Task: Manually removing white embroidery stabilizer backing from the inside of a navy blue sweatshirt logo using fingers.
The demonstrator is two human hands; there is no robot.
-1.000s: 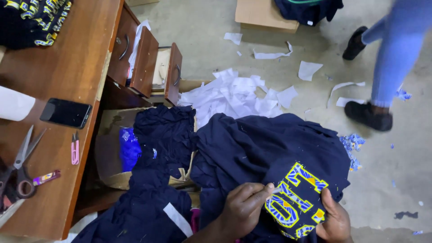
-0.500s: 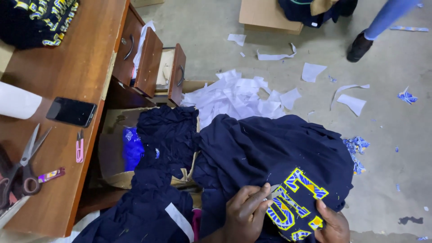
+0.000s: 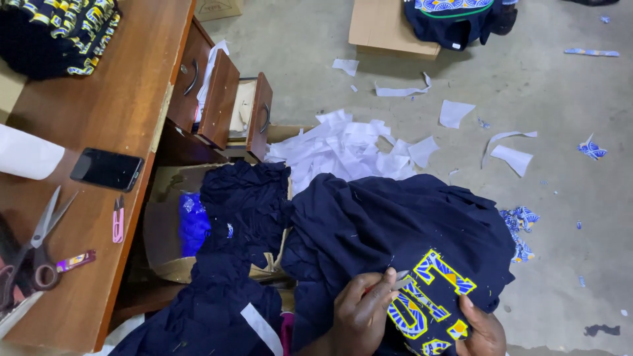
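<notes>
working near right, two hands on one navy shirt (image 3: 395, 224): left hand (image 3: 359, 313) pinching a small snipper (image 3: 389, 282), right hand (image 3: 481, 329) gripping the cloth. one scissors (image 3: 33, 247), one phone (image 3: 107, 169) on the desk (image 3: 112, 99) left.

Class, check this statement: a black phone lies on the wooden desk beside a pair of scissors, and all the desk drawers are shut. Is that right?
Not quite. The head view shows the drawers pulled open, not shut. The rest holds: the black phone lies on the wooden desk, with the scissors near it.
</notes>
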